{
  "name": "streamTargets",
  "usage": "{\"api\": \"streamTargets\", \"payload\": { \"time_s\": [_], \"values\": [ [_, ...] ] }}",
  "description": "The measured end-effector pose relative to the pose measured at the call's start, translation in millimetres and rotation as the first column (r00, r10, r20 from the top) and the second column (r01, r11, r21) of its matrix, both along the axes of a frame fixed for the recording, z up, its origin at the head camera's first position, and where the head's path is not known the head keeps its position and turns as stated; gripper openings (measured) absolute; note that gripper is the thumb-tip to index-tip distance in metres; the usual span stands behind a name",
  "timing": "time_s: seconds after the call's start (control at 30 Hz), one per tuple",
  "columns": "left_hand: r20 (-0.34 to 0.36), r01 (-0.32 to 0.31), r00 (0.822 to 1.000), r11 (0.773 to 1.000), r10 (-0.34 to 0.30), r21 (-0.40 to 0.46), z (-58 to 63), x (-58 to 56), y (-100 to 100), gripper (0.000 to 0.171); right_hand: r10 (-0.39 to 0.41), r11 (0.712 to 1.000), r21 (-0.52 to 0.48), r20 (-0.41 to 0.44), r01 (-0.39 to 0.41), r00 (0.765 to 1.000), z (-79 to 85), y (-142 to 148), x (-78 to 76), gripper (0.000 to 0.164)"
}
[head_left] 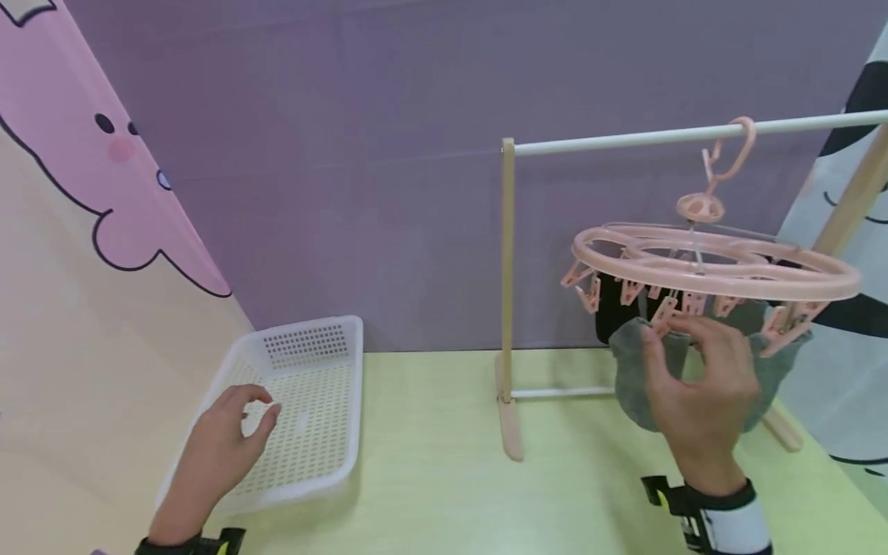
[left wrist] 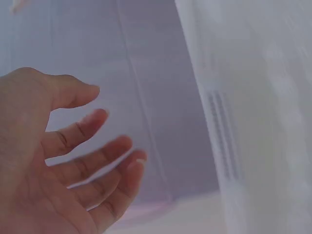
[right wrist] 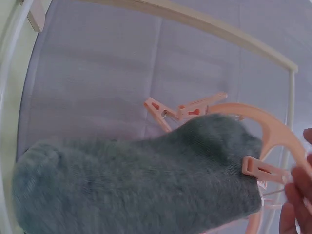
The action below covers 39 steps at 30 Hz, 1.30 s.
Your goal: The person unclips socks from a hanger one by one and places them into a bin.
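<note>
Right hand (head_left: 708, 389): at 4 o'clock in the head view, thumb and fingertips pinching a pink peg (right wrist: 263, 169) at the top of a grey-green sock (right wrist: 141, 180).
Sock: hangs toward the hanger's 7 o'clock; the right wrist view shows the peg biting its edge.
Pink hanger (head_left: 645, 271): round, at 3 o'clock, hooked over the white rail (head_left: 624, 140) of a wooden-legged rack (head_left: 508, 270).
Black cloth (head_left: 610, 312): toward the hanger's 8 o'clock.
Left hand (head_left: 222, 447): at 8 o'clock, over the white basket (head_left: 305, 345), fingers loosely bent, holding nothing.
Table (head_left: 416, 470): pale yellow-green, under basket and rack.
</note>
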<state>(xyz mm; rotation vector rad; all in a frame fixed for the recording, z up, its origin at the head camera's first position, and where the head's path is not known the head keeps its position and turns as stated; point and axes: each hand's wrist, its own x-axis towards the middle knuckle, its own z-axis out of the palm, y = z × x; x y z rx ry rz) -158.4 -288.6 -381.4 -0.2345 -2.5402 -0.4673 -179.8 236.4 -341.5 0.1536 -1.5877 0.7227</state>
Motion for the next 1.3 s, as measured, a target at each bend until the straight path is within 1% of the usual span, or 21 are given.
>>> {"api": "streamTargets", "payload": {
  "time_s": [0.07, 0.1, 0.13, 0.2, 0.27, 0.3, 0.4, 0.47, 0.53, 0.6, 0.63, 0.73, 0.8, 0.83, 0.93, 0.97, 1.03, 1.1, 1.17, 1.27, 1.3],
  "values": [
    [0.079, -0.053, 0.996, 0.998, 0.050, 0.030, -6.1, 3.0, -19, 0.027, -0.024, 0.999, -0.044, 0.030, 0.025, 0.999, -3.0, 3, -2.2, 0.041],
    [0.120, -0.080, 0.990, 0.996, 0.074, 0.043, -9.4, 4.1, -29, 0.032, -0.033, 0.998, -0.061, 0.049, 0.036, 0.998, -4.5, 5, -2.9, 0.046],
    [0.171, -0.115, 0.980, 0.992, 0.105, 0.051, -12.3, 5.2, -38, 0.038, -0.034, 0.996, -0.080, 0.064, 0.039, 0.997, -5.9, 8, -4.0, 0.049],
    [0.260, -0.187, 0.951, 0.980, 0.165, 0.065, -19.4, 6.5, -54, 0.049, -0.028, 0.992, -0.119, 0.101, 0.040, 0.995, -7.8, 13, -5.3, 0.051],
    [0.317, -0.255, 0.923, 0.964, 0.218, 0.079, -27.7, 6.0, -66, 0.057, -0.013, 0.989, -0.145, 0.153, 0.035, 0.988, -8.4, 18, -5.4, 0.048],
    [0.338, -0.279, 0.911, 0.956, 0.235, 0.088, -32.3, 5.4, -72, 0.061, 0.004, 0.988, -0.151, 0.178, 0.024, 0.984, -8.7, 21, -5.3, 0.047],
    [0.427, -0.349, 0.863, 0.930, 0.271, 0.114, -42.0, 5.0, -85, 0.073, 0.049, 0.982, -0.189, 0.236, -0.004, 0.971, -7.0, 26, -3.1, 0.043],
    [0.481, -0.381, 0.832, 0.915, 0.277, 0.132, -47.2, 4.6, -93, 0.079, 0.086, 0.977, -0.212, 0.255, -0.031, 0.963, -5.7, 28, -2.0, 0.040],
    [0.541, -0.416, 0.795, 0.896, 0.274, 0.157, -49.9, 3.7, -100, 0.084, 0.102, 0.972, -0.234, 0.261, -0.039, 0.960, -5.4, 29, -2.2, 0.037],
    [0.583, -0.434, 0.770, 0.882, 0.259, 0.181, -52.7, 3.3, -105, 0.088, 0.108, 0.970, -0.242, 0.273, -0.040, 0.956, -6.1, 30, -2.9, 0.037],
    [0.603, -0.435, 0.759, 0.880, 0.245, 0.190, -53.6, 3.1, -107, 0.089, 0.109, 0.969, -0.245, 0.277, -0.039, 0.955, -6.4, 31, -3.5, 0.037],
    [0.668, -0.438, 0.717, 0.874, 0.199, 0.209, -55.2, 3.3, -113, 0.096, 0.115, 0.969, -0.243, 0.281, -0.045, 0.953, -8.2, 31, -5.7, 0.034],
    [0.706, -0.434, 0.693, 0.867, 0.147, 0.245, -56.6, 3.5, -115, 0.098, 0.126, 0.967, -0.250, 0.276, -0.056, 0.953, -9.7, 31, -7.0, 0.031],
    [0.718, -0.431, 0.686, 0.860, 0.117, 0.271, -56.5, 3.0, -115, 0.098, 0.135, 0.965, -0.256, 0.275, -0.063, 0.952, -9.6, 31, -7.2, 0.029],
    [0.745, -0.437, 0.666, 0.825, 0.030, 0.358, -56.3, 2.1, -116, 0.093, 0.172, 0.958, -0.270, 0.284, -0.094, 0.943, -9.2, 32, -7.8, 0.026],
    [0.750, -0.438, 0.661, 0.813, 0.002, 0.384, -56.3, 1.9, -116, 0.091, 0.183, 0.957, -0.273, 0.292, -0.102, 0.939, -9.1, 32, -8.3, 0.026],
    [0.754, -0.436, 0.656, 0.798, -0.034, 0.415, -56.2, 1.8, -116, 0.082, 0.211, 0.952, -0.280, 0.308, -0.124, 0.928, -9.0, 33, -8.6, 0.028],
    [0.745, -0.433, 0.665, 0.784, -0.054, 0.444, -56.4, 1.8, -115, 0.073, 0.221, 0.952, -0.278, 0.323, -0.131, 0.920, -9.3, 33, -8.8, 0.030],
    [0.733, -0.423, 0.675, 0.772, -0.081, 0.474, -57.1, 1.6, -115, 0.067, 0.228, 0.950, -0.283, 0.338, -0.132, 0.913, -10.1, 33, -8.6, 0.032],
    [0.721, -0.428, 0.687, 0.750, -0.093, 0.505, -57.5, 2.2, -114, 0.064, 0.224, 0.953, -0.277, 0.360, -0.126, 0.906, -10.5, 32, -8.6, 0.036],
    [0.717, -0.427, 0.691, 0.747, -0.095, 0.510, -57.8, 2.6, -114, 0.064, 0.228, 0.953, -0.275, 0.362, -0.130, 0.904, -10.3, 31, -8.8, 0.037]
  ]
}}
